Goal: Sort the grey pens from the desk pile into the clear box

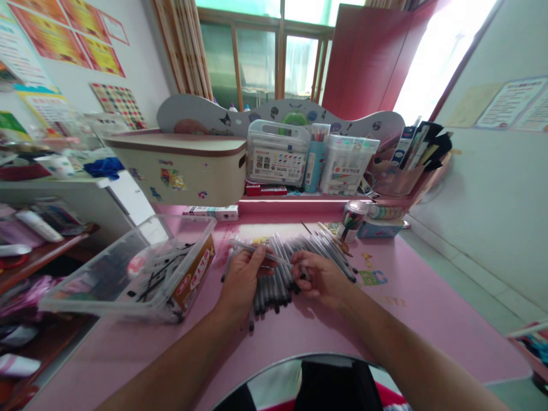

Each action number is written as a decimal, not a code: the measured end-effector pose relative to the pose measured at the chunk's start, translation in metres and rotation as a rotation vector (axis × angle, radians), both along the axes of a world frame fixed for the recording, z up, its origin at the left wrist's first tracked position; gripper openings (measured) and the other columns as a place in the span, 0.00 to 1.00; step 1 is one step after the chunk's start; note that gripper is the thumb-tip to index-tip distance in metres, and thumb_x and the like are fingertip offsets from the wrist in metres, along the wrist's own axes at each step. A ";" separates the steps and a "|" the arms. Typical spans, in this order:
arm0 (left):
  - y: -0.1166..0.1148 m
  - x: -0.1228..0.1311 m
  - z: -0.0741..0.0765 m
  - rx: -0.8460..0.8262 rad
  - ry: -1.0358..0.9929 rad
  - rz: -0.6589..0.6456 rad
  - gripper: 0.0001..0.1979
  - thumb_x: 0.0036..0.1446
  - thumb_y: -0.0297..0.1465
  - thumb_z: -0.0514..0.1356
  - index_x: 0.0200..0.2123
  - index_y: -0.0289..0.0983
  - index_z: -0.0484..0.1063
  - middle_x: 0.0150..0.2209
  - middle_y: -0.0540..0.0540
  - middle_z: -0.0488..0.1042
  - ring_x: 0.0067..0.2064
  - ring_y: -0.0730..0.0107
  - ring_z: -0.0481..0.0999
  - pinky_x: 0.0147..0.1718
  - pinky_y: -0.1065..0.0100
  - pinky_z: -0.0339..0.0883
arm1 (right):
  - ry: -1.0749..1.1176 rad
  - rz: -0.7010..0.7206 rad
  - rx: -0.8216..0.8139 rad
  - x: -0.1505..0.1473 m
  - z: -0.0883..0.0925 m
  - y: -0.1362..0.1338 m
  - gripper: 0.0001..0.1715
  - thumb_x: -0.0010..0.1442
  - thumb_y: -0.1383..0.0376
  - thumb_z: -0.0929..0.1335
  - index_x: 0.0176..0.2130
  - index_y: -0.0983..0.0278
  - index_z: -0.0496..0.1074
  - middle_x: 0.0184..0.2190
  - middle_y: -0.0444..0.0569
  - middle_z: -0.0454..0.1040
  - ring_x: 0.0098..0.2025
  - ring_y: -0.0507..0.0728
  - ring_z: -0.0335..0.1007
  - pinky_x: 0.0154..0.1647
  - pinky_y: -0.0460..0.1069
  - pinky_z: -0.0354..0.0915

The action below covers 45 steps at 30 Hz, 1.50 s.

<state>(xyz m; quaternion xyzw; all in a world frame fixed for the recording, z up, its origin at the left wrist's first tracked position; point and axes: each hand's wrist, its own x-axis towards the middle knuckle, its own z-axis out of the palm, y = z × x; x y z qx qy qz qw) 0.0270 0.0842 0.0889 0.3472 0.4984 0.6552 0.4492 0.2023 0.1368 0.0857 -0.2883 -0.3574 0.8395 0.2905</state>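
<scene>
"The left hand (242, 277) pinches a clear-barrelled pen (278, 260), right of the plastic bin (194, 274); the right hand (321, 278) curls at its other end, whether grasping anything I can't tell."
"Why crosswise?"
"Probably so both hands reach its ends."
"And the loose pens (269, 292)?"
"Right of the bin too, dark ends mostly towards the person, likely for easy picking."

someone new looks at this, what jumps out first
Probably the heap of clear, dark-tipped pens mid-desk, with the left hand holding one pen over it and the right hand alongside. Next, the clear plastic bin at the desk's left and the stickered cream box on the shelf behind.
</scene>
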 end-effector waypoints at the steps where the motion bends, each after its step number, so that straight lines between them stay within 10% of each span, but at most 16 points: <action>1: -0.001 0.001 0.001 -0.003 0.041 -0.010 0.17 0.55 0.44 0.64 0.32 0.34 0.77 0.30 0.45 0.78 0.30 0.69 0.77 0.30 0.70 0.70 | -0.032 0.022 0.004 0.000 0.000 0.000 0.15 0.48 0.63 0.72 0.36 0.63 0.67 0.23 0.40 0.69 0.15 0.44 0.55 0.11 0.39 0.40; 8: 0.004 -0.005 0.003 0.075 -0.087 -0.051 0.15 0.59 0.41 0.61 0.32 0.34 0.76 0.35 0.43 0.79 0.36 0.67 0.78 0.39 0.67 0.71 | -0.171 0.049 0.122 -0.002 0.003 0.001 0.22 0.47 0.58 0.76 0.27 0.63 0.61 0.18 0.36 0.63 0.13 0.42 0.46 0.11 0.39 0.35; 15: 0.019 -0.018 0.009 0.171 -0.503 0.133 0.07 0.61 0.31 0.57 0.33 0.34 0.73 0.33 0.44 0.78 0.39 0.63 0.80 0.44 0.60 0.73 | -0.211 -0.289 0.130 0.008 0.004 0.019 0.17 0.44 0.63 0.71 0.21 0.62 0.57 0.14 0.34 0.55 0.12 0.42 0.44 0.10 0.39 0.36; 20: 0.010 -0.012 0.016 0.153 -0.526 0.196 0.04 0.58 0.30 0.61 0.34 0.35 0.71 0.23 0.53 0.68 0.23 0.77 0.68 0.27 0.72 0.70 | -0.147 -0.445 0.164 0.004 0.001 0.018 0.16 0.45 0.61 0.73 0.24 0.63 0.62 0.15 0.34 0.57 0.13 0.42 0.46 0.11 0.39 0.38; 24: 0.001 0.002 0.012 0.014 -0.436 -0.060 0.15 0.48 0.31 0.70 0.37 0.37 0.69 0.23 0.57 0.64 0.18 0.84 0.56 0.15 0.81 0.49 | -0.128 -0.359 0.204 -0.006 0.001 0.004 0.22 0.44 0.56 0.76 0.26 0.63 0.63 0.15 0.33 0.57 0.12 0.43 0.45 0.11 0.40 0.38; 29: -0.001 0.015 0.003 -0.168 -0.432 -0.199 0.14 0.51 0.37 0.68 0.31 0.33 0.70 0.25 0.52 0.68 0.18 0.83 0.60 0.14 0.80 0.54 | -0.193 -0.077 0.246 -0.013 0.002 -0.010 0.24 0.46 0.50 0.75 0.28 0.64 0.65 0.14 0.34 0.58 0.12 0.44 0.45 0.11 0.41 0.38; 34: -0.001 0.014 0.008 -0.242 -0.572 -0.085 0.13 0.63 0.28 0.55 0.24 0.34 0.68 0.30 0.43 0.76 0.32 0.69 0.78 0.32 0.67 0.76 | -0.060 -0.219 0.052 -0.010 -0.001 0.000 0.22 0.54 0.47 0.70 0.32 0.64 0.71 0.19 0.39 0.63 0.17 0.48 0.55 0.14 0.43 0.51; 38: -0.005 0.018 0.015 -0.370 -0.652 -0.180 0.08 0.60 0.19 0.54 0.33 0.32 0.72 0.39 0.37 0.79 0.42 0.61 0.81 0.45 0.60 0.75 | 0.105 -0.350 -0.058 -0.007 0.002 0.009 0.24 0.62 0.48 0.64 0.31 0.64 0.73 0.26 0.47 0.69 0.29 0.54 0.68 0.31 0.48 0.68; 45: -0.012 0.034 0.018 -0.464 -0.704 -0.257 0.14 0.55 0.14 0.53 0.40 0.32 0.72 0.40 0.39 0.78 0.40 0.67 0.82 0.44 0.66 0.74 | 0.234 -0.285 0.035 -0.011 0.011 -0.002 0.29 0.61 0.43 0.63 0.34 0.65 0.76 0.28 0.49 0.70 0.33 0.57 0.68 0.40 0.52 0.68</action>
